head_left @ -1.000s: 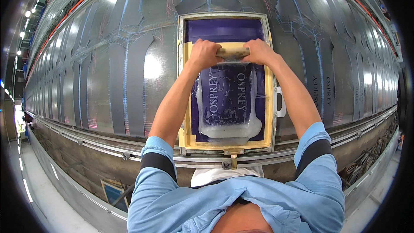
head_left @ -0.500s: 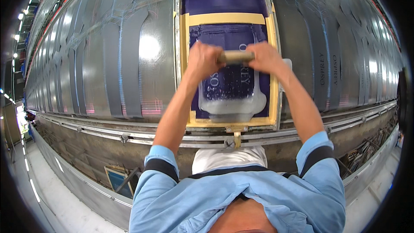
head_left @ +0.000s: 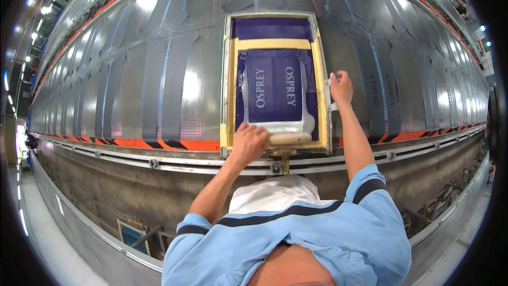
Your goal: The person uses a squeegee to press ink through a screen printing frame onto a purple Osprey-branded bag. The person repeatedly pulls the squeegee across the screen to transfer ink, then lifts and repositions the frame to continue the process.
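A silk-screen printing frame (head_left: 227, 74) with purple mesh (head_left: 274, 82) and yellow tape borders lies on the long table. Pale lettering shows in two columns on the mesh. At the near end rests a wooden squeegee (head_left: 290, 138), and my left hand (head_left: 251, 142) is closed round its left end. Whitish ink (head_left: 308, 123) lies beside the squeegee and up the mesh's right side. My right hand (head_left: 342, 88) is at the frame's right side, its fingers curled on a white handle (head_left: 333, 107), which it partly covers.
Grey fabric pieces (head_left: 180, 79) lie in rows along the shiny table (head_left: 143, 74). Pieces on the right carry dark printing (head_left: 390, 90). A metal rail (head_left: 211, 167) runs along the near edge, with a small bracket (head_left: 284, 162) below the frame. Beneath the table a framed screen (head_left: 132, 234) leans.
The squeegee has come toward me to the frame's near end. My right hand has left it and moved to the frame's right side; my left hand still holds it.
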{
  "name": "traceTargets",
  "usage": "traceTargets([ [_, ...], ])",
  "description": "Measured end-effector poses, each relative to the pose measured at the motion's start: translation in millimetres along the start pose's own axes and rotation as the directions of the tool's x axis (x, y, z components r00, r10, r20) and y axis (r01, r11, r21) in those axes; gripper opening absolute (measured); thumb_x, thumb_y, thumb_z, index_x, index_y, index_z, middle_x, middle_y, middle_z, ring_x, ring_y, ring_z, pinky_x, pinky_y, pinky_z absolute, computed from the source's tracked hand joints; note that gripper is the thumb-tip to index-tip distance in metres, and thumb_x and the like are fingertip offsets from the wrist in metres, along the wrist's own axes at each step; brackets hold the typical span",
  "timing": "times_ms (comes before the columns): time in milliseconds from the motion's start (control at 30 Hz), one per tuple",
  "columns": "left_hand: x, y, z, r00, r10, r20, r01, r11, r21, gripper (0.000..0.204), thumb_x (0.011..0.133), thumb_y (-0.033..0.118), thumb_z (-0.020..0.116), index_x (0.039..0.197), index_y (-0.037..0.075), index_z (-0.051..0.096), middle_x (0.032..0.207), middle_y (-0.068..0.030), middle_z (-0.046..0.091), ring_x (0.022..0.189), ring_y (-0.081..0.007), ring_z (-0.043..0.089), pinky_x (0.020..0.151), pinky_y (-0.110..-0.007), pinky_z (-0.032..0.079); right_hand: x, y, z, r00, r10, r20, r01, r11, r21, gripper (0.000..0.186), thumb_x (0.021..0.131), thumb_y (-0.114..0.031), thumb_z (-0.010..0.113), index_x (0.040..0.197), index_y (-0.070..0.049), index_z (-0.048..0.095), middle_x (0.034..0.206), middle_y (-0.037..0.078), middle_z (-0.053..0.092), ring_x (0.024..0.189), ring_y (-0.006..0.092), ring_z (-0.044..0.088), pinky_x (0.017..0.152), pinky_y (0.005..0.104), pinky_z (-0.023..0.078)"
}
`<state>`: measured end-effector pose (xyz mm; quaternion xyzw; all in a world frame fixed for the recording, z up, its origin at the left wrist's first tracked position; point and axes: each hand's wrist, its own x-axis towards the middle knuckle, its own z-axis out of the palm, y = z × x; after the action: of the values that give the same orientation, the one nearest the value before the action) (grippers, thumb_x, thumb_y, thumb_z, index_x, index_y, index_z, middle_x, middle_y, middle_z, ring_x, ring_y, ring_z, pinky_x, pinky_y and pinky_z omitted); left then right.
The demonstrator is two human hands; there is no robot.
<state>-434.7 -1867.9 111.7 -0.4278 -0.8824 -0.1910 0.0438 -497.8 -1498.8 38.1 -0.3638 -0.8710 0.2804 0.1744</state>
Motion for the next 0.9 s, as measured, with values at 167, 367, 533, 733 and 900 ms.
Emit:
traceTargets([
  [167,-17,1,9,0.996,0.011,0.089,-0.017,0.997,0.073,0.033,0.065,0.012,0.080,0.096,0.015,0.072,0.097,0.0000,0.075,0.086,-0.0171,0.068,0.083,-0.036,0.044,3,22,26,0.995,-0.073,0.063,0.059,0.980,0.191,0.031,0.098,-0.037,0.064,0.094,-0.006,0.065,0.087,0.019,0.072,0.087,0.0440,0.068,0.081,0.0517,0.051],
  [367,86,-67,10,0.998,0.060,0.007,-0.060,0.983,0.175,0.035,0.069,0.012,0.083,0.101,0.016,0.070,0.092,-0.0038,0.075,0.083,-0.0210,0.070,0.084,-0.040,0.045,-4,11,6,0.997,-0.059,0.041,0.045,0.957,0.287,0.028,0.099,-0.033,0.064,0.093,-0.005,0.063,0.081,0.020,0.069,0.080,0.0435,0.068,0.072,0.0502,0.051],
  [533,184,-125,-6,0.989,0.104,-0.101,-0.092,0.990,0.111,0.020,0.072,0.022,0.083,0.084,0.014,0.070,0.083,-0.0030,0.072,0.079,-0.0229,0.069,0.081,-0.039,0.045,-7,9,-1,0.993,-0.120,-0.025,0.121,0.941,0.317,0.027,0.099,-0.031,0.066,0.092,-0.005,0.062,0.076,0.018,0.067,0.074,0.0418,0.068,0.068,0.0473,0.050],
  [733,195,-145,-3,0.993,0.072,-0.093,-0.065,0.995,0.073,0.024,0.071,0.018,0.086,0.090,0.013,0.073,0.088,-0.0043,0.074,0.079,-0.0244,0.069,0.081,-0.041,0.046,-3,5,-8,0.997,-0.065,0.031,0.049,0.930,0.365,0.028,0.097,-0.031,0.069,0.089,-0.005,0.063,0.074,0.015,0.067,0.065,0.0307,0.066,0.064,0.0417,0.049],
  [900,66,-61,4,0.987,0.096,-0.128,-0.081,0.990,0.117,0.036,0.069,0.013,0.081,0.105,0.015,0.073,0.105,-0.0006,0.074,0.087,-0.0213,0.068,0.082,-0.041,0.048,2,-18,-26,0.996,-0.066,0.059,0.049,0.965,0.256,0.027,0.096,-0.030,0.070,0.089,-0.004,0.065,0.074,0.014,0.067,0.065,0.0268,0.066,0.063,0.0405,0.049],
])
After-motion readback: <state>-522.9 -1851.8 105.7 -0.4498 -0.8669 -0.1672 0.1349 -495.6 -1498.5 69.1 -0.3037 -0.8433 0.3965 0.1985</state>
